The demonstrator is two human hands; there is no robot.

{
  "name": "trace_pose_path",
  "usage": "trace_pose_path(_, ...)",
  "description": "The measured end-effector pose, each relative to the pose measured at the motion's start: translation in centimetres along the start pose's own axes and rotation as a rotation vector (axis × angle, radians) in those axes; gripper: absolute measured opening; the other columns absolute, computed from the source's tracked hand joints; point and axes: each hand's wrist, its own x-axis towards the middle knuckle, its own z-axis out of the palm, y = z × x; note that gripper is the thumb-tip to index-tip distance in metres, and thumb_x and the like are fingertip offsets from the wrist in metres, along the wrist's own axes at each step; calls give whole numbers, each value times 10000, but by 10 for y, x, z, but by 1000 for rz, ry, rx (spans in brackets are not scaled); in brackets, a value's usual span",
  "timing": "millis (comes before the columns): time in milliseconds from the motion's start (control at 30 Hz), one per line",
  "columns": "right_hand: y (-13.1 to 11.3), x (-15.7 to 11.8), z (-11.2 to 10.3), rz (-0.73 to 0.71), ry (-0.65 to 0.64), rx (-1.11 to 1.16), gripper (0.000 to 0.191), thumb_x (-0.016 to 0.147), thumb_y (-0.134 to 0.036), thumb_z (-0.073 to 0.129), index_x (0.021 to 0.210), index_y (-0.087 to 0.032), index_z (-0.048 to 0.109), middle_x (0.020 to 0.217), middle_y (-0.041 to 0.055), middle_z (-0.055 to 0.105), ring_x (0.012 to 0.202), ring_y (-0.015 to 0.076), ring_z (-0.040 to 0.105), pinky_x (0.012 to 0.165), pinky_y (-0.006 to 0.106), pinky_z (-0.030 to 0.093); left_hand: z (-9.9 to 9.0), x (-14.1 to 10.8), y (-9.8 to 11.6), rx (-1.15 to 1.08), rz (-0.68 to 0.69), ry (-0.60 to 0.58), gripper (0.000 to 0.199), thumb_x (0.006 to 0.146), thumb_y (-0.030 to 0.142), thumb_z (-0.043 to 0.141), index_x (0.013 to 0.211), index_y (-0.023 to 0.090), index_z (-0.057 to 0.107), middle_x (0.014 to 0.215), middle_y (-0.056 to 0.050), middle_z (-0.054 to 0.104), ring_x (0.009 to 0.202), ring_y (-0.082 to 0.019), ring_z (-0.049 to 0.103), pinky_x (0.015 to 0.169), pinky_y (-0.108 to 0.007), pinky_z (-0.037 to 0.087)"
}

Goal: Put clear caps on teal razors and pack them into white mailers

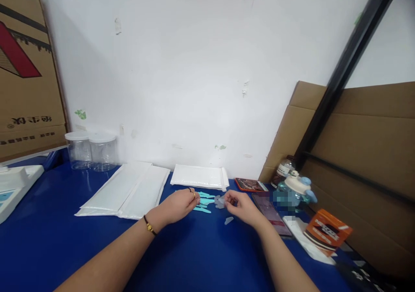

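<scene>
On the blue tabletop lies a spread of slim teal pieces (205, 201), their exact kind too small to make out. My left hand (181, 204), wearing a ring and a dark bracelet, is over their left end with thumb and fingers pinched together. Anything between those fingertips is hidden. Just right of the teal pieces is a cluster of small translucent grey pieces (219, 201). My right hand (242, 207) is at its right edge, fingers curled and closed, and what they grip is unclear. One loose translucent piece (228, 220) lies below that hand.
White padded mailers (126, 190) lie at left, with another white packet (199, 177) by the wall. Two clear jars (103, 153) and a white device (19, 186) stand farther left. Phones (274, 216), a teal bottle (293, 192) and an orange box (327, 232) are at right.
</scene>
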Motion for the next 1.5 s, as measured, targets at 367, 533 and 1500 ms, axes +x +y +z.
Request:
trace_pose_path(367, -10, 1, 9, 11, -13, 245, 230, 787, -357, 558, 832, -147, 641, 734, 16, 617, 659, 124, 532, 628, 274, 468, 8, 1, -5, 152, 2, 22, 408, 950, 372, 245, 764, 166, 545, 774, -39, 546, 693, -148, 525, 631, -253, 360)
trace_pose_path(533, -12, 1, 12, 44, -18, 273, 283, 768, -398, 573, 855, -145, 665, 714, 29, 629, 639, 134, 540, 574, 271, 474, 12, 2, -4, 165, 6, 28, 377, 946, 352, 259, 764, 174, 537, 770, -36, 549, 680, -148, 527, 609, -252, 351)
trace_pose_path(1500, -9, -10, -14, 244, -230, -294, 224, 654, -65, 574, 802, -217, 644, 902, 5, 608, 812, 141, 570, 682, 195, 378, 25, 5, 11, -182, -332, -303, 35, 764, 209, 489, 746, 209, 519, 834, 4, 579, 737, -154, 514, 625, -239, 352)
